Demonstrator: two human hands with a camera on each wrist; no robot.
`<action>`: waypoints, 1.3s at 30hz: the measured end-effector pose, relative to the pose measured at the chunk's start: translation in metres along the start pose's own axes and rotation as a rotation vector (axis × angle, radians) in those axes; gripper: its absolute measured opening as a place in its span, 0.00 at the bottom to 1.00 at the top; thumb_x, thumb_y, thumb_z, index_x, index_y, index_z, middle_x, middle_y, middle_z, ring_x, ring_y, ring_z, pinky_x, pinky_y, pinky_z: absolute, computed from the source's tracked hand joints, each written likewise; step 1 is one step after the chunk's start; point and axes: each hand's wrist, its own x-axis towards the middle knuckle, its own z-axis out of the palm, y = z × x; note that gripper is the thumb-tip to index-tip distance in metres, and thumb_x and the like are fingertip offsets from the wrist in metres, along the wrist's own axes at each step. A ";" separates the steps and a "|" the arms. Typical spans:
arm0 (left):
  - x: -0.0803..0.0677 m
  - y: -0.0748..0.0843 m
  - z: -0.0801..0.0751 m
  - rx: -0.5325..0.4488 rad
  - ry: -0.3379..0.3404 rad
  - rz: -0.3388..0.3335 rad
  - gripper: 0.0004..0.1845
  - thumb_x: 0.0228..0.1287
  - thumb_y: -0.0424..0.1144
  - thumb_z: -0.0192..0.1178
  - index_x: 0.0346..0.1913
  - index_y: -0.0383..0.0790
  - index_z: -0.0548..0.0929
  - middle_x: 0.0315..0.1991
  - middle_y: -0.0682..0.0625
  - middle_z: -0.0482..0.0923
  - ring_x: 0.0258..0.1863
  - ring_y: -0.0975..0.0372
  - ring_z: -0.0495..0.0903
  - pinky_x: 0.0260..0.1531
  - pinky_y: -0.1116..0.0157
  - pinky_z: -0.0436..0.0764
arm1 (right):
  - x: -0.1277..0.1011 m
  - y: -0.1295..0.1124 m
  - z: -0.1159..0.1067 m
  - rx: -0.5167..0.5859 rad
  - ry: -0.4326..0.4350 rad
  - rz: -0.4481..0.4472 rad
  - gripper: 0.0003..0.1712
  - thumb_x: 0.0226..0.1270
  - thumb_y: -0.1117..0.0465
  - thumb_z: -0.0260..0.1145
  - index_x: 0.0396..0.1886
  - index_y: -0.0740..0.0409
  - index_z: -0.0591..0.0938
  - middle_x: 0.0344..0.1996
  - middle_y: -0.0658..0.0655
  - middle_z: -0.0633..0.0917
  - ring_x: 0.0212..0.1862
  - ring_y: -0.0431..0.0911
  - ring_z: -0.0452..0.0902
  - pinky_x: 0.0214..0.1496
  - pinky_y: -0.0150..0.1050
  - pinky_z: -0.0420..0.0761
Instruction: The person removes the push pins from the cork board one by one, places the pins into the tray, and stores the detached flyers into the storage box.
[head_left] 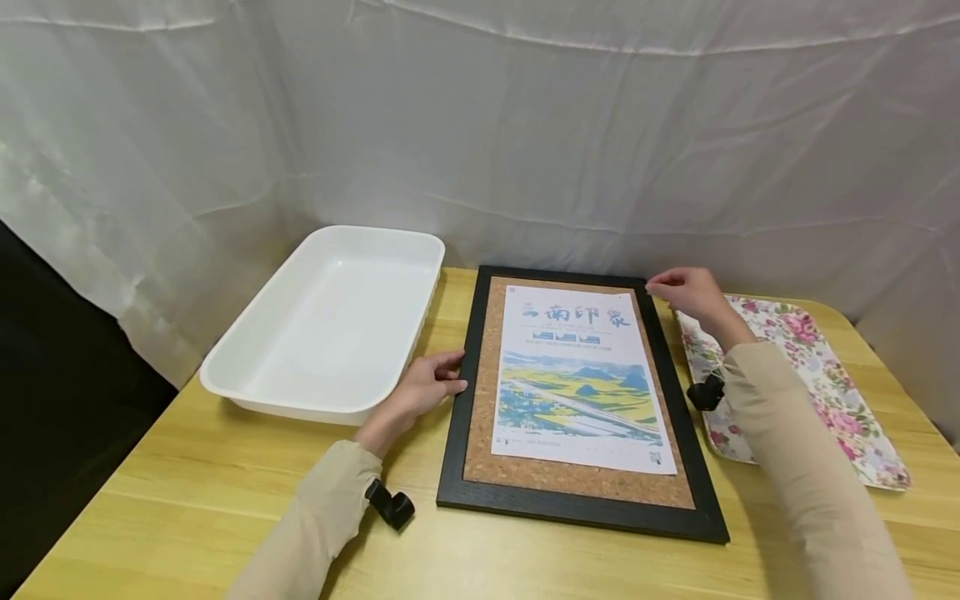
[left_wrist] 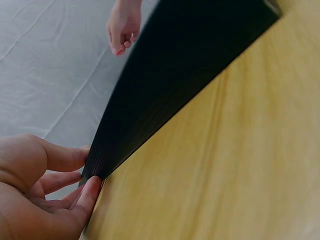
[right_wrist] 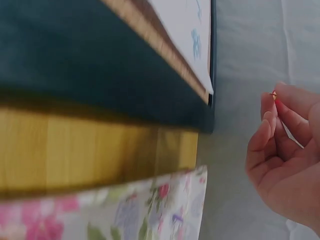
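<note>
The white tray [head_left: 330, 321] lies just left of the left hand [head_left: 423, 390] with nothing in it; the flowered tray [head_left: 817, 392] lies just right of the right hand [head_left: 693, 293], its visible part bare, the near part hidden by the sleeve.

The right hand pinches a small pin [right_wrist: 273, 94] between thumb and forefinger — red-tipped, its point showing, the other fingers loosely curled. It hovers just over the far right corner of the cork board [head_left: 577, 400], apart from it.

The board has a black frame around a cork field, and a poster [head_left: 579, 379] with a yellow-and-blue landscape lies on the cork. It rests flat on the wooden table [head_left: 187, 492].

The left hand rests against the board's left edge, fingers nearly straight and touching the frame, gripping nothing.

Only the right wrist view shows the pin — from the head view it is too small to see. The left wrist view shows the fingertips [left_wrist: 92, 187] meeting the frame's edge.
</note>
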 end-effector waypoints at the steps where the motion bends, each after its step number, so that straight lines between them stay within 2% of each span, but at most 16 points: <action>1: 0.000 0.000 0.000 0.000 0.000 0.004 0.30 0.64 0.27 0.61 0.69 0.36 0.69 0.59 0.42 0.75 0.51 0.54 0.75 0.45 0.62 0.77 | -0.001 0.002 -0.002 0.005 0.004 0.004 0.28 0.72 0.50 0.58 0.55 0.71 0.76 0.51 0.69 0.75 0.49 0.60 0.69 0.51 0.55 0.71; 4: 0.001 -0.001 0.000 -0.001 -0.002 0.006 0.30 0.64 0.27 0.61 0.69 0.36 0.69 0.58 0.42 0.75 0.50 0.54 0.75 0.44 0.62 0.77 | -0.004 0.008 -0.007 0.012 0.004 0.010 0.28 0.73 0.51 0.58 0.57 0.72 0.75 0.52 0.71 0.74 0.50 0.61 0.69 0.54 0.57 0.71; 7: 0.001 -0.002 0.000 -0.001 -0.004 0.007 0.30 0.64 0.27 0.61 0.69 0.36 0.69 0.57 0.42 0.75 0.51 0.54 0.75 0.44 0.62 0.77 | -0.005 0.014 -0.012 -0.008 0.010 0.013 0.28 0.73 0.51 0.58 0.56 0.73 0.75 0.51 0.71 0.75 0.50 0.62 0.70 0.52 0.56 0.73; 11: 0.001 -0.002 0.000 -0.004 -0.002 0.008 0.30 0.64 0.27 0.61 0.69 0.36 0.69 0.58 0.42 0.75 0.51 0.54 0.75 0.44 0.62 0.77 | -0.008 0.022 -0.018 -0.044 0.006 0.006 0.28 0.74 0.52 0.57 0.56 0.75 0.75 0.51 0.73 0.75 0.49 0.61 0.71 0.45 0.46 0.76; 15: 0.001 -0.002 0.001 -0.003 -0.004 0.010 0.30 0.64 0.27 0.62 0.69 0.36 0.69 0.58 0.42 0.75 0.51 0.54 0.75 0.43 0.62 0.77 | -0.013 0.028 -0.025 -0.051 0.002 -0.003 0.27 0.75 0.54 0.55 0.57 0.77 0.75 0.52 0.75 0.75 0.51 0.62 0.71 0.43 0.40 0.76; 22: 0.000 -0.002 0.001 0.003 -0.007 0.010 0.30 0.64 0.28 0.62 0.69 0.36 0.69 0.58 0.43 0.75 0.50 0.54 0.75 0.43 0.62 0.77 | -0.017 0.046 -0.037 -0.063 0.027 0.051 0.30 0.75 0.51 0.54 0.57 0.76 0.74 0.54 0.75 0.74 0.53 0.64 0.71 0.49 0.49 0.77; 28: -0.001 -0.001 0.001 0.006 -0.004 0.007 0.30 0.64 0.28 0.62 0.69 0.37 0.69 0.56 0.43 0.76 0.50 0.54 0.75 0.43 0.62 0.77 | -0.023 0.061 -0.045 -0.081 0.070 0.071 0.29 0.73 0.50 0.57 0.53 0.77 0.76 0.47 0.72 0.78 0.44 0.56 0.74 0.38 0.40 0.77; 37: -0.001 0.000 0.000 0.010 -0.001 0.006 0.30 0.64 0.28 0.62 0.69 0.37 0.69 0.56 0.43 0.76 0.50 0.54 0.75 0.42 0.63 0.77 | -0.028 0.076 -0.054 -0.050 0.052 0.125 0.31 0.73 0.49 0.56 0.55 0.76 0.75 0.51 0.73 0.77 0.47 0.55 0.72 0.41 0.43 0.74; 39: -0.001 0.000 0.000 0.007 -0.001 0.002 0.30 0.64 0.28 0.62 0.69 0.37 0.69 0.55 0.42 0.76 0.50 0.54 0.75 0.42 0.63 0.77 | -0.030 0.078 -0.056 -0.051 0.055 0.131 0.31 0.73 0.48 0.56 0.54 0.76 0.75 0.49 0.71 0.77 0.44 0.53 0.72 0.39 0.43 0.75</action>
